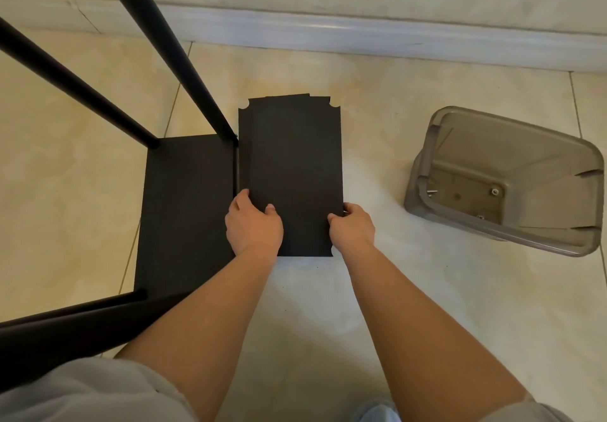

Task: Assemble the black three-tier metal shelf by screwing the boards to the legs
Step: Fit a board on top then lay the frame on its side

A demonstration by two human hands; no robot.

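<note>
Black shelf boards (292, 158) are lying in a small loose stack on the tiled floor (377, 109), just beside the partly built frame, and the person is bending over them with both arms reaching down. Their left hand (253, 224) is gripping the near left corner of the top board, thumb on top and fingers curled round the edge; the right hand (353, 224) is pinching the near right edge the same way. To the left, one board (187, 211) is already sitting between four black legs (164, 43) that are rising toward the camera. Off to the right, well apart, a grey translucent plastic bin (512, 145) is resting tilted on the floor with a few small screws (494, 192) showing inside it.
</note>
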